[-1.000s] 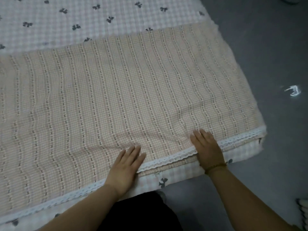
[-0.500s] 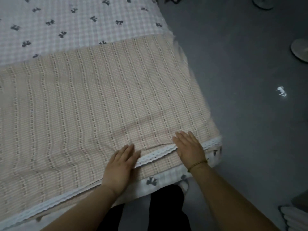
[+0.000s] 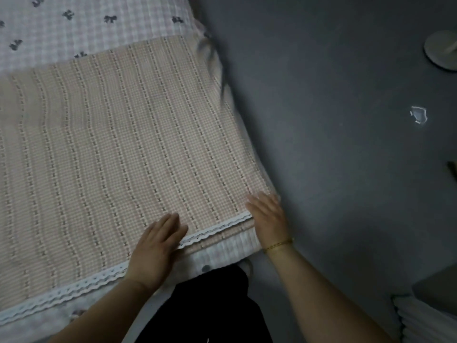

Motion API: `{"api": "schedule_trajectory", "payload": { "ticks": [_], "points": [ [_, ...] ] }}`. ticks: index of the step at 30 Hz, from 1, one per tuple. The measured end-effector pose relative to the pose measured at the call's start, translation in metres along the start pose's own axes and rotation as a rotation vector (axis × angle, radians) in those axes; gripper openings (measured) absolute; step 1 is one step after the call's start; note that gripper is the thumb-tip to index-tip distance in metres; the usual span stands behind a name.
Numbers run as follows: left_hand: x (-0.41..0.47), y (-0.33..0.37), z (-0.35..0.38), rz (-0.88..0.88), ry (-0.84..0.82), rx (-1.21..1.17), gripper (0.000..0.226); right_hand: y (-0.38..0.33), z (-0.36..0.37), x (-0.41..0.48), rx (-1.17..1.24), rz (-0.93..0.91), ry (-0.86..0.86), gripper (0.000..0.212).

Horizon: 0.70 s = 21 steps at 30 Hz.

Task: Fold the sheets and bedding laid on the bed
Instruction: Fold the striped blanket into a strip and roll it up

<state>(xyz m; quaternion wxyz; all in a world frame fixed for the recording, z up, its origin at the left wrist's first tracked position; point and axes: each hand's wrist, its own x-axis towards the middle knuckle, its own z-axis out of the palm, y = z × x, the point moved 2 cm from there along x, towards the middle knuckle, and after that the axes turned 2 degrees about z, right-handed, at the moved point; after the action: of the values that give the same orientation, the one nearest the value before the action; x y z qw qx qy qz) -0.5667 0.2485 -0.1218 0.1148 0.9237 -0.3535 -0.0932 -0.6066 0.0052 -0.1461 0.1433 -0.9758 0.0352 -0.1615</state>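
A peach checked sheet (image 3: pixel 118 154) with a white lace hem (image 3: pixel 74 290) lies folded flat across the near end of the bed. Under it is a white checked bed cover with dark bows (image 3: pixel 74 23). My left hand (image 3: pixel 155 248) rests flat on the sheet at the lace hem, fingers straight. My right hand (image 3: pixel 268 216) lies flat on the sheet's near right corner, at the bed's edge, fingers straight and together. A thin bracelet sits on that wrist.
Grey floor (image 3: pixel 333 120) runs along the bed's right side. A white scrap (image 3: pixel 419 115) lies on it, a round pale base (image 3: pixel 442 50) stands at the far right, and a white ribbed object (image 3: pixel 425 320) sits at the lower right. My dark-clothed legs stand against the bed's near edge.
My right hand has slid rightward along the lace hem to the sheet's corner. My left hand stays on the hem. The view has swung to the right.
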Motion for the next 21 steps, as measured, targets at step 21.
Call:
{"api": "schedule_trajectory", "payload": {
  "ticks": [21],
  "points": [
    [0.113,0.059,0.027,0.551,-0.168,0.116,0.040,0.058,0.012,0.000,1.263,1.788,0.060,0.053]
  ]
}}
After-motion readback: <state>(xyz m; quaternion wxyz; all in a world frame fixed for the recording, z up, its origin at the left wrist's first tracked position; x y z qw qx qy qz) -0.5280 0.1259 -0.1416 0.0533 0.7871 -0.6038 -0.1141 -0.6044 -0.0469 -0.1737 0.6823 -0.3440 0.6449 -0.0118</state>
